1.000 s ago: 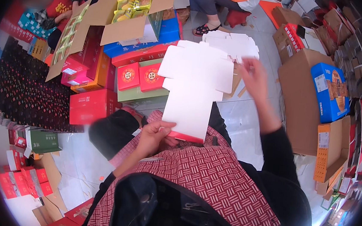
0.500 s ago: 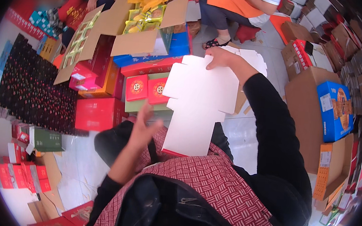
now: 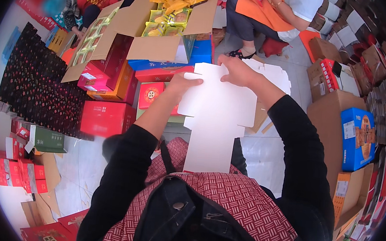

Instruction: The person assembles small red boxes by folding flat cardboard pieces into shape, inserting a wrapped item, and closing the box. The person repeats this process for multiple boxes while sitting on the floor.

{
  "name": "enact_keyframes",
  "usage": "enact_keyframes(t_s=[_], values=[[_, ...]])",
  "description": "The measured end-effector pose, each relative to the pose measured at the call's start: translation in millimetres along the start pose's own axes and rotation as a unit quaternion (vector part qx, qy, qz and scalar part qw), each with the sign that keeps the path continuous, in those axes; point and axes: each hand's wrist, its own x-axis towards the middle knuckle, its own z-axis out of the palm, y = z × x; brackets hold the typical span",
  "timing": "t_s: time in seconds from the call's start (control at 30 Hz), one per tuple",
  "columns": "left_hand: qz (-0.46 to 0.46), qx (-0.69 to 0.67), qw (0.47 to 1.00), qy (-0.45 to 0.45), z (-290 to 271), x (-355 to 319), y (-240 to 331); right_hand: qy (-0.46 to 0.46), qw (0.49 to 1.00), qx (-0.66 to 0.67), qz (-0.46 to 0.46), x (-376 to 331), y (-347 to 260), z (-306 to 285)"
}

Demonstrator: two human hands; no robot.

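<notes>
A flat, die-cut box blank (image 3: 217, 106), white on the side facing up, lies over my lap and reaches away from me. At its far left corner my left hand (image 3: 182, 86) grips it, thumb on top and fingers hidden beneath. My right hand (image 3: 237, 72) is closed on its far edge, with the thumb on the white face. More white die-cut blanks (image 3: 277, 75) lie just beyond my right wrist. Left of the blank, past my left forearm, a small red box with a round gold emblem (image 3: 150, 94) is partly covered by my arm.
Ahead stands an open carton (image 3: 153, 50) of yellow-wrapped pastries, on a blue box (image 3: 203, 50). A red box (image 3: 106, 118) sits left of my knees. Large brown cartons (image 3: 326, 118) line the right side. Two people sit across from me, one in an orange apron (image 3: 262, 9).
My left hand has come up from empty air and taken hold of the blank's left corner. The view has shifted slightly; my right hand still holds the far edge.
</notes>
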Motion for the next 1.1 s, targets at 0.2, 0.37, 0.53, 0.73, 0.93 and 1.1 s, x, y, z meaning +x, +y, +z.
enact_keyframes(t_s=[0.2, 0.37, 0.53, 0.73, 0.93, 1.1], values=[[0.023, -0.002, 1.000, 0.007, 1.0, -3.5, 3.6, -0.007, 1.000, -0.026, 0.000, 4.7, 9.9, -9.4], [0.033, -0.001, 0.999, -0.008, -2.3, -5.4, 7.3, 0.001, 0.999, -0.048, -0.022, 10.3, 5.2, -17.8], [0.006, -0.043, 0.999, -0.001, -10.9, -1.3, -2.0, 0.140, 0.979, -0.108, -0.099, 3.1, -2.9, 19.7], [-0.032, -0.104, 0.988, -0.105, -40.3, 4.7, -10.7, 0.221, 0.947, -0.158, -0.173, -4.3, -11.0, 49.3], [-0.080, 0.049, 0.982, -0.165, -38.0, 20.7, 34.7, 0.262, 0.888, -0.230, -0.299, -4.6, -12.9, 52.7], [-0.029, 0.169, 0.974, -0.150, -34.2, 28.1, 30.4, 0.207, 0.928, -0.170, -0.258, -9.7, -9.6, 51.4]])
